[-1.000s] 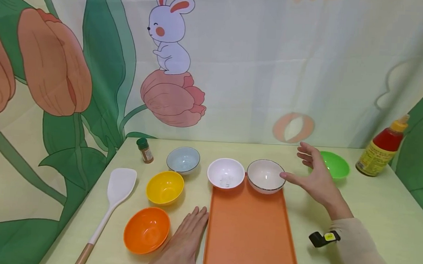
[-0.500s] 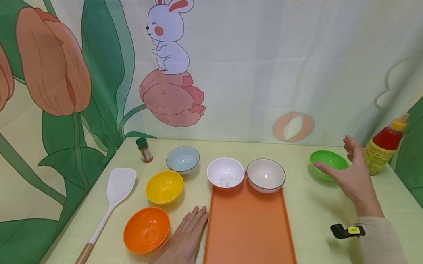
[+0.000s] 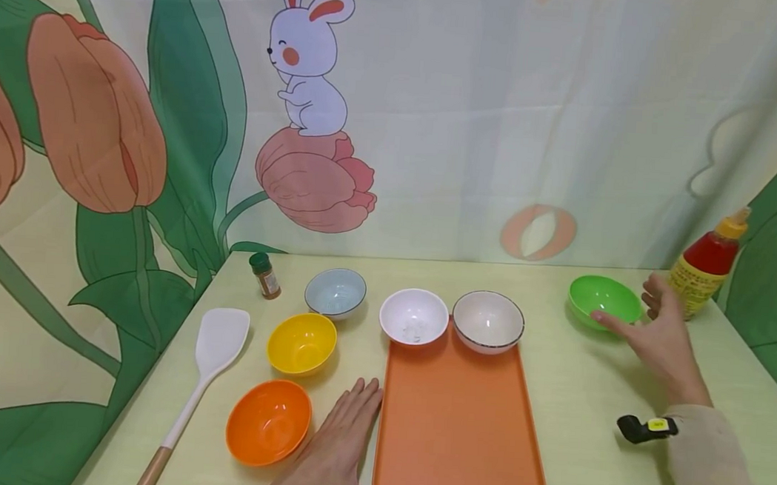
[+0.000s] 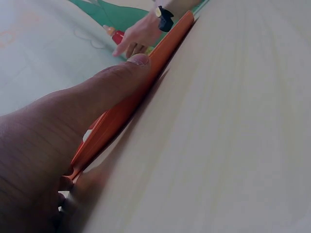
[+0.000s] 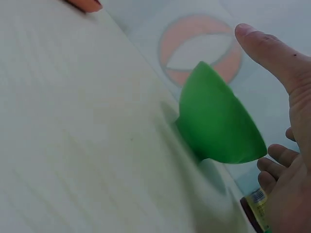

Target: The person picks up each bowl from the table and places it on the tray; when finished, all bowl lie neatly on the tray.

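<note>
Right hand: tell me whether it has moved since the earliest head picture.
Yes. In the head view, the right hand has moved rightward, from the green bowl's left side to its right side.

The right hand (image 3: 663, 341) hovers, spread, at the green bowl (image 3: 600, 296), near the bottle (image 3: 704, 262). The left hand (image 3: 336, 451) lies along the edge of the tray (image 3: 460, 425) on the table (image 3: 578, 410), near the orange bowl (image 3: 269, 422).

On the tabletop (image 3: 572, 406), the tray (image 3: 461, 417) lies right of my left grip (image 3: 338, 451), the spatula (image 3: 207, 374) far left. My right grip (image 3: 666, 342) is beside a bowl (image 3: 599, 298); behind this grip stands the bottle (image 3: 706, 258).
</note>
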Motion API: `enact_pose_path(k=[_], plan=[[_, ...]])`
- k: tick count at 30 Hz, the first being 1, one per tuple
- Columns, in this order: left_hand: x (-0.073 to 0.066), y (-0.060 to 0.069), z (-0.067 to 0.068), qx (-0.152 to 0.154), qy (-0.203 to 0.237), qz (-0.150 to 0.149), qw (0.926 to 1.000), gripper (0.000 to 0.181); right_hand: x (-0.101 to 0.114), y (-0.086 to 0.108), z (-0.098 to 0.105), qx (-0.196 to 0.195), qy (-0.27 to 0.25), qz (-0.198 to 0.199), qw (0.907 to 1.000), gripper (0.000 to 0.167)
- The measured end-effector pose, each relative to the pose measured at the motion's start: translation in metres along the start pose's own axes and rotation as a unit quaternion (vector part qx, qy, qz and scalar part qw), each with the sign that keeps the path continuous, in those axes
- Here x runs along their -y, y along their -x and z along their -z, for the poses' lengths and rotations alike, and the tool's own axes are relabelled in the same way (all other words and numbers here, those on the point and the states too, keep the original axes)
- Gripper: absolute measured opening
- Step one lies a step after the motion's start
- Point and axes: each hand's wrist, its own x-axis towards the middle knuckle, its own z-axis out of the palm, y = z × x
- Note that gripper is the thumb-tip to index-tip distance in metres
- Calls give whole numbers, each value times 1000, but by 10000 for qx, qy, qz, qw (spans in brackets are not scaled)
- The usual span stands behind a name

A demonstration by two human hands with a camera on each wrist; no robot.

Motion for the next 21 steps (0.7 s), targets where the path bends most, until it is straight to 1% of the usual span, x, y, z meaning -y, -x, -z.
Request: enact_pose_path(k=[3, 8, 10, 17, 21], plan=[[0, 0, -1, -24, -31, -26, 10000, 162, -8, -1, -3, 19, 42, 20, 10000, 127], [4, 2, -1, -151, -83, -350, 9992, 161, -15, 0, -9, 12, 121, -84, 9999, 128], [5, 3, -1, -183, -83, -433, 9989, 161, -17, 0, -10, 31, 176, -136, 9997, 128], [4, 2, -1, -147, -33, -359, 9992, 161, -19, 0, -11, 155, 217, -223, 9994, 128], [5, 3, -1, -184, -52, -424, 9989, 161, -20, -1, -12, 157, 278, -226, 9992, 130]])
